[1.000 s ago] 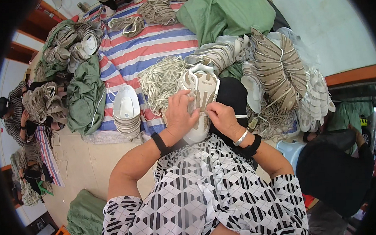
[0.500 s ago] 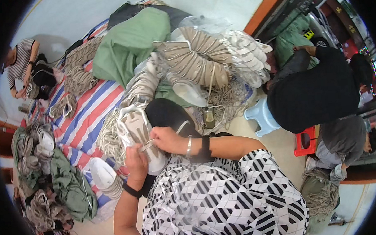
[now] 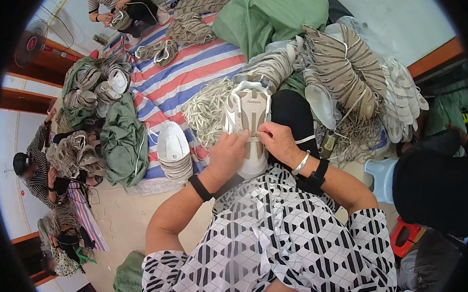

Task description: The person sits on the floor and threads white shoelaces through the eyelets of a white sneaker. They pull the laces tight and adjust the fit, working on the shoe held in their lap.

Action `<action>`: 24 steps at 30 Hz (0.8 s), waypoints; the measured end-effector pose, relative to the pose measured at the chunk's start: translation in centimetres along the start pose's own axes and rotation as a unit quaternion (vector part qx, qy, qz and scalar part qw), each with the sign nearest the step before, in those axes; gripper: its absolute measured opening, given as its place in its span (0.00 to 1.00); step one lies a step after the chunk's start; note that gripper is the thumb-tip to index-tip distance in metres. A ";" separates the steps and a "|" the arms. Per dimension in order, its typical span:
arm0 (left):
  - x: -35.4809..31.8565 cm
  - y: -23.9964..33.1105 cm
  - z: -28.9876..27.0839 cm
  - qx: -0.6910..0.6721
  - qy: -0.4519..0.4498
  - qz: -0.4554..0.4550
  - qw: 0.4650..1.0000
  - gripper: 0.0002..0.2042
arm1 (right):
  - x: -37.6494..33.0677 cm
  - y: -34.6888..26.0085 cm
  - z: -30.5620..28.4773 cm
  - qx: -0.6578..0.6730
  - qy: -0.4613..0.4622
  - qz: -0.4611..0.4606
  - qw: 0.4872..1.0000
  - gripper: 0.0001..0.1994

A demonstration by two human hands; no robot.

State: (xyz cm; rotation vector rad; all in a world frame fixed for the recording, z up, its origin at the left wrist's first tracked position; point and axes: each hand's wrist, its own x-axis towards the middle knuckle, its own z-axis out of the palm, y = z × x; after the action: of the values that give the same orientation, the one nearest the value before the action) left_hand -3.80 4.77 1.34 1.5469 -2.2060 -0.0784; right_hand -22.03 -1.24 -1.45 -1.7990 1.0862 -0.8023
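- The white and beige shoe upper (image 3: 247,122) lies in the person's lap between both hands, its near end covered by them and its far end reaching up over the striped tarp (image 3: 189,75).
- The left hand (image 3: 228,155) grips the upper's left side near the lacing area, fingers curled onto the material and thumb on top.
- The right hand (image 3: 279,142) pinches at the upper's middle, fingertips touching the band just beside the left hand's fingertips; whether a lace is between them is too small to tell.
- The upper is pale, white with beige-grey panels and a row of lace loops down its centre, and its open collar shows at the far end.
- Its long axis runs away from the person, almost straight up the picture, with a slight lean to the right.
- A black cloth (image 3: 290,115) lies under its right side.
- A heap of loose white laces (image 3: 206,108) lies just left of the upper, touching it.
- A stack of white soles (image 3: 172,151) stands further left on the tarp.
- Bundles of beige uppers (image 3: 345,68) are piled to the right, with a green sack (image 3: 270,14) beyond them.
- Another person (image 3: 36,170) sits at the left edge among more bundles.
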 end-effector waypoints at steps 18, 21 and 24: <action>0.4 0.5 0.0 -0.068 -0.025 -0.048 0.996 0.13 | -0.7 -0.4 0.2 0.197 -0.017 0.189 0.962 0.03; 0.2 0.9 -0.2 -0.067 -0.021 -0.049 0.996 0.14 | -0.9 -0.3 -0.2 0.142 -0.020 0.159 0.977 0.04; 0.1 1.2 0.1 -0.062 -0.002 -0.053 0.997 0.15 | -1.3 0.3 0.1 0.048 0.008 0.054 0.997 0.05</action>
State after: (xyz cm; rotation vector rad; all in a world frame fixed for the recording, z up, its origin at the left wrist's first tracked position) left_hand -4.89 5.13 1.65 1.5938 -2.0791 -0.2471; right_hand -22.54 -0.09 -1.86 -1.6425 1.1275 -0.7916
